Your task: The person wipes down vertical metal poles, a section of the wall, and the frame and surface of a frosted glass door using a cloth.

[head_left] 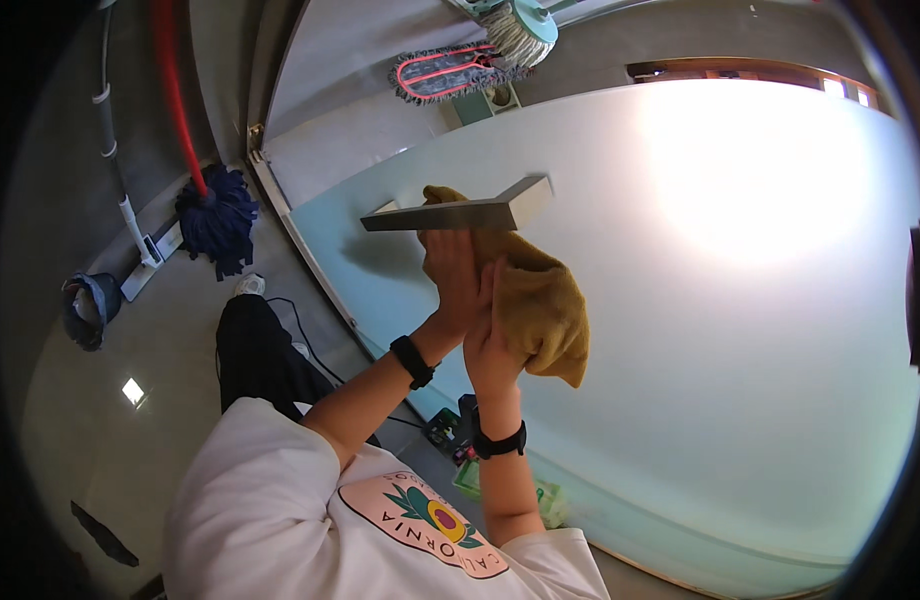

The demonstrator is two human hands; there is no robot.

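Note:
A mustard-brown cloth [548,312] is looped behind the metal door handle [450,215], which is fixed to a frosted glass door [680,370]. One end of the cloth pokes out above the bar; the larger part hangs in folds to the right. My left hand [452,275] grips the cloth just under the bar, its fingertips hidden behind the handle. Close beside it, my right hand [492,345] is closed on the hanging part, with the fingers pointing up and partly against my left hand. Both wrists carry black bands.
A red-handled mop with a dark blue head [218,215] and a flat mop [152,255] lean at the left. A dark bucket-like object [92,308] sits near them. A dark cord [310,340] crosses the floor by my feet. Behind the glass are a grey duster [450,72] and a string mop [520,35].

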